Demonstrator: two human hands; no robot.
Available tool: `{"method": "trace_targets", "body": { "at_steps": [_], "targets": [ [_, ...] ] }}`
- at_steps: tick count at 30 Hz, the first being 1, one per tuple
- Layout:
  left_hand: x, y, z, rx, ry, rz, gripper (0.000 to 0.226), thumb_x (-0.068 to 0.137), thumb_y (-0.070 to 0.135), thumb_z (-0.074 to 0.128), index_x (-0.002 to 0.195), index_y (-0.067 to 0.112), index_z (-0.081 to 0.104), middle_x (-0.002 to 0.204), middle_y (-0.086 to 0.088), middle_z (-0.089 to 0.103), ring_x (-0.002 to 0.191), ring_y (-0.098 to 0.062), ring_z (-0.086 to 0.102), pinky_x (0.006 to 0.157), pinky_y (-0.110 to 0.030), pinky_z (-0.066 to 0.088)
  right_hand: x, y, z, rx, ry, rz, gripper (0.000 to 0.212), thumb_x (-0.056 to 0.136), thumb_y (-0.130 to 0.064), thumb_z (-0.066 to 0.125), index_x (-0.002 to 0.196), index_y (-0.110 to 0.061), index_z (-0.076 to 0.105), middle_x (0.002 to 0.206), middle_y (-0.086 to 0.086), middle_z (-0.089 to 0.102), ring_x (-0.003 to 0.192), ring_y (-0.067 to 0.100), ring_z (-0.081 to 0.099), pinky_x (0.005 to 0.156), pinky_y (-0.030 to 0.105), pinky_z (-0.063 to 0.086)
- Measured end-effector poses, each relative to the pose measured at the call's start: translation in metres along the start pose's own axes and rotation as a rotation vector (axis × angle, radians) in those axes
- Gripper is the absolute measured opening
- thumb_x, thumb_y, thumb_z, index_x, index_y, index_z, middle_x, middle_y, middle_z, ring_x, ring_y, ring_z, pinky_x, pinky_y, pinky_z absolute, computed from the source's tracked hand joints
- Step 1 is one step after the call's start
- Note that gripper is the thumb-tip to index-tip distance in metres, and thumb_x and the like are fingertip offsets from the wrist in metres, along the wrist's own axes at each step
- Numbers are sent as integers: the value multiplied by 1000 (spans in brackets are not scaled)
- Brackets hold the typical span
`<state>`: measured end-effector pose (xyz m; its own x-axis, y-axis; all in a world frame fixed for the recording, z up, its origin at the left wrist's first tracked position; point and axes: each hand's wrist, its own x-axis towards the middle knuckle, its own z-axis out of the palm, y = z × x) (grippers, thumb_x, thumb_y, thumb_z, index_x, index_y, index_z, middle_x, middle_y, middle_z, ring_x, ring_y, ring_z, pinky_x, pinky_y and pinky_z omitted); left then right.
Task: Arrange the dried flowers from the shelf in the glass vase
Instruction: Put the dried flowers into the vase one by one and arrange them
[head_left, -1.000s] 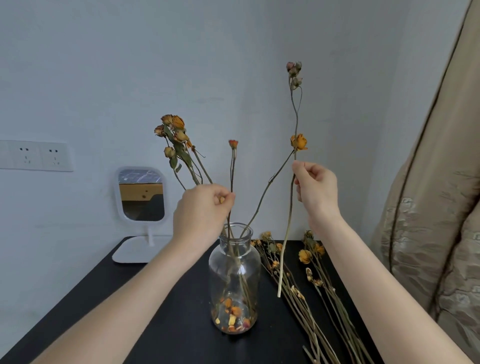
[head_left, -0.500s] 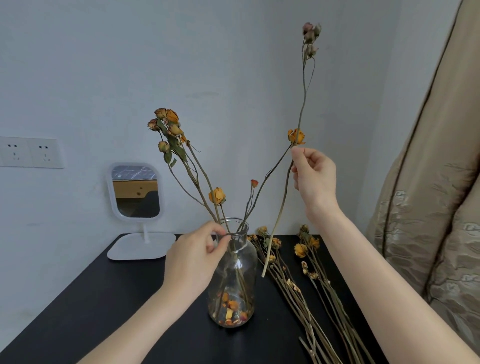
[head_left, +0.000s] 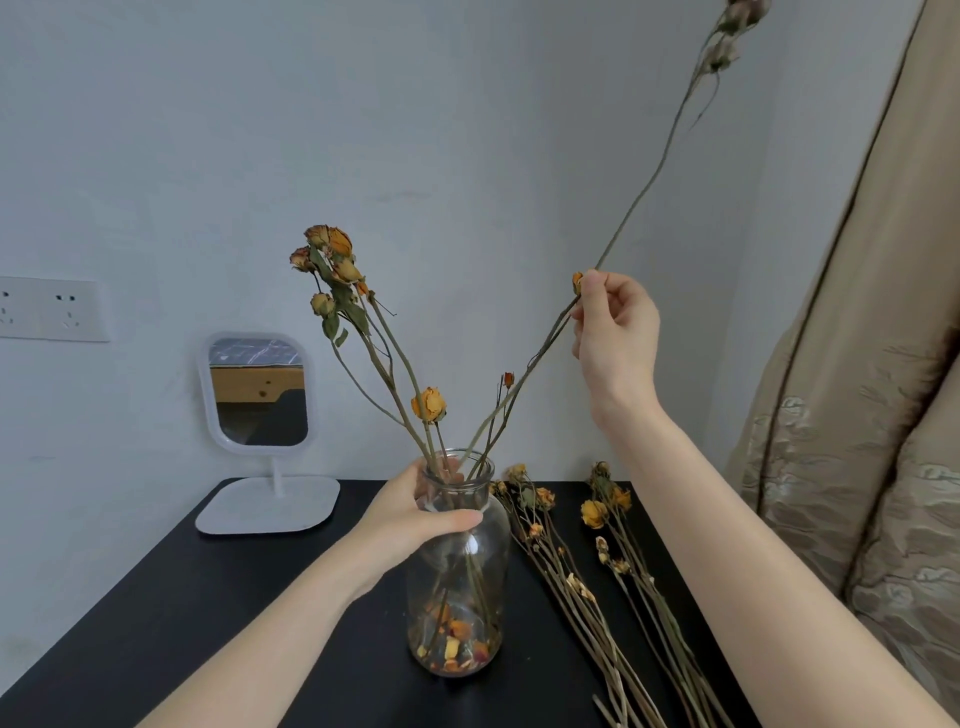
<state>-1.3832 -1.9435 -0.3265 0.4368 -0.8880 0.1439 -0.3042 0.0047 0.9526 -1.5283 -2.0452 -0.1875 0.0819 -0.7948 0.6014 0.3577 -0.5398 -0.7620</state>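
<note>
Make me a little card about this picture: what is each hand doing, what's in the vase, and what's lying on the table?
Left hand: grips the neck of the glass vase
Right hand: pinches a long dried stem, its top raised high
Vase: upright on the black table, holding dried flowers, with loose petals at the bottom
On the table: more dried stems lying right of the vase
Behind: white mirror, wall sockets
Right edge: beige curtain

1. The glass vase (head_left: 488, 561) stands on the table (head_left: 182, 613), with stems (head_left: 395, 374) in it.
2. Left of and behind the vase: the mirror (head_left: 260, 389); farther left, on the wall, the socket (head_left: 52, 309).
3. Just right of the vase: loose dried flowers (head_left: 571, 582), lying on the table.
4. Far right of the vase: the curtain (head_left: 857, 415).
</note>
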Motion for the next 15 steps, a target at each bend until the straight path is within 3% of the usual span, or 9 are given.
{"method": "trace_targets", "body": {
  "at_steps": [9, 15],
  "targets": [
    [-6, -4, 15, -32, 144, 41, 45, 62, 34, 83, 96, 40, 54, 95, 23, 62, 90, 8, 55, 66, -10, 38, -5, 11, 3, -180, -60, -80, 21, 97, -22, 44, 77, -25, 48, 69, 1, 47, 67, 17, 43, 63, 33, 38],
    [-6, -9, 21, -39, 189, 69, 50, 61, 37, 83, 101, 40, 52, 102, 18, 62, 97, 3, 55, 70, -14, 39, -32, 38, 0, -340, -212, -71, 16, 96, -20, 48, 81, -23, 51, 67, -7, 55, 61, 5, 50, 54, 7, 38]
  ]
}}
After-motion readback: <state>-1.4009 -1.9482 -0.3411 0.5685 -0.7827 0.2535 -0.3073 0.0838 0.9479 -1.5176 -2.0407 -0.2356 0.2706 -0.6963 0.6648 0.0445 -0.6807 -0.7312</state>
